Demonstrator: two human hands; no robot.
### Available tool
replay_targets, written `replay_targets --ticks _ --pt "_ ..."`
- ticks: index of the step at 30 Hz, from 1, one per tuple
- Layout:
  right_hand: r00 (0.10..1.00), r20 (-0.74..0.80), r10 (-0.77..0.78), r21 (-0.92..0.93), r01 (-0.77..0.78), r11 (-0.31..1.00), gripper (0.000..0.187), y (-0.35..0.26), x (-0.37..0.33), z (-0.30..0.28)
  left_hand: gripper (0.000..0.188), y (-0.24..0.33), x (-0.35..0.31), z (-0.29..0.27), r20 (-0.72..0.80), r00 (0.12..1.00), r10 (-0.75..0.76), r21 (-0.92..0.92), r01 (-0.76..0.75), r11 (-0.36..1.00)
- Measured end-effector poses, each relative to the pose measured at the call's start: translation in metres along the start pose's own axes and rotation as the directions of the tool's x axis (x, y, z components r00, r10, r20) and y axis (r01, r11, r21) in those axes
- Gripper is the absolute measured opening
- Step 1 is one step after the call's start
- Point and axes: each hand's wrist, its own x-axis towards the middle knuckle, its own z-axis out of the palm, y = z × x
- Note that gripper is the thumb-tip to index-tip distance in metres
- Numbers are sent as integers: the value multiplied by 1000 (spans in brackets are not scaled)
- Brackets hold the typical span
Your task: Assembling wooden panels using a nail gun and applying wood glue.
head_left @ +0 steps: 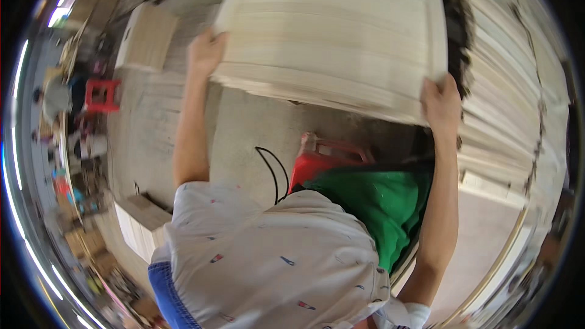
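Note:
Out in front of me is a broad, pale wooden board (329, 30), its far end cut off by the upper rim. My left hand (207, 55) grips its left edge near the close corner, thumb on top. At the right close corner, my right hand (443, 103) is closed on the opposite edge. The near edge looks layered, and blur hides whether this is one board or several together. Most of the fingers of both hands are hidden by the wood.
Stacked boards (506, 85) rise along the right. Below my arms are a red stool (304, 167), green cloth (384, 207) and a black cable loop (277, 167). Wooden boxes (146, 39) stand on the floor at left, where a person (58, 94) sits near another red stool (102, 95).

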Motion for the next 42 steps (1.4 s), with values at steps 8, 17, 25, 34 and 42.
replay_targets --ticks 8,17,25,34,42 --pt "999 -47 -5 -55 2 998 33 -11 -4 -5 50 13 -2 -2 -40 996 -74 -3 74 997" --pt "940 -308 -146 201 214 956 34 13 -88 -51 32 212 -97 34 -26 865 502 -581 -422 696" --pt "596 -520 612 580 -279 765 19 123 -316 -155 21 417 -265 74 260 -96 961 -846 -502 179" --pt "-4 -545 838 794 -324 515 18 121 -493 -206 22 564 -409 143 91 -595 799 -884 -418 -210" --pt "99 -995 -7 -97 -950 297 36 195 -588 -484 24 601 -483 195 -107 -584 805 -849 -368 -380"
